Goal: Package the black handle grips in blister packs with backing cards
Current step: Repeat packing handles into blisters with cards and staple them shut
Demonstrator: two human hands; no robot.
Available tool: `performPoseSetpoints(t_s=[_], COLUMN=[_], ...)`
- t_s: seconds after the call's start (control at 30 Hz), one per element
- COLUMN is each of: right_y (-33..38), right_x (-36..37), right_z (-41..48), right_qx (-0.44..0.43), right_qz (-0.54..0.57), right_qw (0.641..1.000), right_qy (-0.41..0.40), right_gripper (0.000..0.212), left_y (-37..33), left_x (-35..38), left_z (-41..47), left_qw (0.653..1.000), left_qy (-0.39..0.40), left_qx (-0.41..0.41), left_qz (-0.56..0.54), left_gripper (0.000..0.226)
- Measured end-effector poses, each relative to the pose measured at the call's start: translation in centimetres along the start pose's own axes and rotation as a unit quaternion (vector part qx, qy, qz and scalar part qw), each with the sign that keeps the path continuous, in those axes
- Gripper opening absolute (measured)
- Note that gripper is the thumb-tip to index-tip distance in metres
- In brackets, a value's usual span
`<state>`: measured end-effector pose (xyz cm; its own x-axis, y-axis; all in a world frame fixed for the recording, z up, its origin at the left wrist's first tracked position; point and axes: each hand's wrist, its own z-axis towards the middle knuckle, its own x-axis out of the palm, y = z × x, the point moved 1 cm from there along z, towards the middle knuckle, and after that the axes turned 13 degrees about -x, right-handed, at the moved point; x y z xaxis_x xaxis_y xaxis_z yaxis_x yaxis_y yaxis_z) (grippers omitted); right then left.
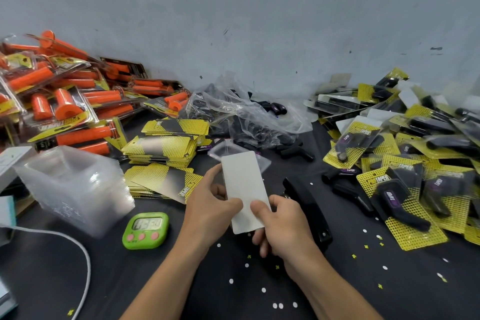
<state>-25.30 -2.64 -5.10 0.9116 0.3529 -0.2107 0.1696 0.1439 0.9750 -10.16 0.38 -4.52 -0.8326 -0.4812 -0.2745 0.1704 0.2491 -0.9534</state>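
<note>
Green timer (145, 230) sat left on the tabletop (130, 280). left hand (213, 205) gripped the backing card (245, 189) at its left edge, thumb on the white face, fingers (210, 176) wrapped behind. Clear blister (217, 150) showed behind the card's top. right hand (283, 226) pinched the lower right corner, forearm angled inward.

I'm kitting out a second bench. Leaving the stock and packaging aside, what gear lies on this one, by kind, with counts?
timer: 1
stapler: 1
cable: 1
Total: 3
The things cut off at the left edge are too unclear to count.
</note>
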Motion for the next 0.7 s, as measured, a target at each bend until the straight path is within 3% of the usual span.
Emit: performPoseSetpoints(t_s=[0.1,0.2,0.33,0.43,0.5,0.6,0.7], right_y=[0.1,0.5,0.5,0.6,0.5,0.6,0.4], right_x=[-0.1,0.2,0.2,0.1,0.1,0.7,1.4], right_z=[-0.2,-0.6,-0.6,-0.6,-0.8,-1.0,-1.2], right_qx=[-0.007,-0.028,-0.036,-0.113,-0.194,-0.254,-0.295], right_qz=[-0.013,0.060,0.039,-0.074,-0.177,-0.307,-0.378], right_qw=[1.000,0.996,0.998,0.990,0.961,0.916,0.878], right_qy=[0.003,0.062,0.039,-0.047,-0.088,-0.049,-0.003], right_gripper=[0.030,0.009,0.020,0.008,0.020,0.029,0.027], left_y=[0.0,0.1,-0.1,-0.1,0.0,-0.4,-0.3], left_x=[-0.1,-0.4,-0.3,-0.1,0.1,0.7,0.8], left_z=[0.0,0.3,0.1,-0.4,-0.7,-0.9,-0.4], left_qw=[1.000,0.997,0.997,0.990,0.987,0.992,0.995], left_qy=[-0.019,-0.065,-0.074,-0.130,-0.150,-0.046,-0.030], left_qx=[0.013,0.034,0.027,0.032,0.050,0.006,-0.013], left_qz=[-0.008,0.014,0.027,0.044,0.027,-0.115,-0.095], left_gripper=[0.061,0.057,0.047,0.032,0.037,0.037,0.025])
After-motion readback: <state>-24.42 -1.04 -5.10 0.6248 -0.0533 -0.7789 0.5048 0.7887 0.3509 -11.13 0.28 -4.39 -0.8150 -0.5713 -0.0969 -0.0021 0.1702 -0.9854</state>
